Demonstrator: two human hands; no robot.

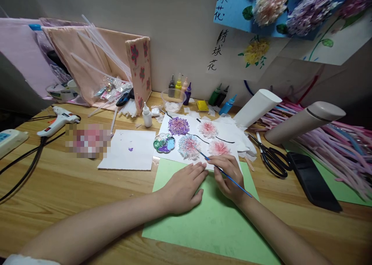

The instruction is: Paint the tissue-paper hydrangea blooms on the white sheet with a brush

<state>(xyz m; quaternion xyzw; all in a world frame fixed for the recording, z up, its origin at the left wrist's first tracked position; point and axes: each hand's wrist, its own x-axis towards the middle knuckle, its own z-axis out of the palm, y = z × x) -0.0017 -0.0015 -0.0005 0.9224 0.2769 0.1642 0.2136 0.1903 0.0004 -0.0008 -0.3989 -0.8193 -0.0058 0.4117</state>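
My right hand (229, 178) pinches a thin blue paintbrush (232, 180), its tip touching a white-and-pink paper flower (188, 146) on a white sheet (229, 135). My left hand (183, 187) lies flat with fingers stretched out on the green paper (209, 222), fingertips at the white sheet's near edge. A purple flower (178, 126) and two pink flowers (208, 129) (218, 148) sit on the same sheet. A round paint palette (164, 143) rests at its left edge.
Black scissors (271, 158), a black phone (312, 181) and a pile of pink straws (340, 145) lie at right. A glue gun (58, 119) with cables is at left. Paint bottles (180, 87) and a clear bowl (173, 99) stand by the wall. Another white sheet (128, 149) lies left of the palette.
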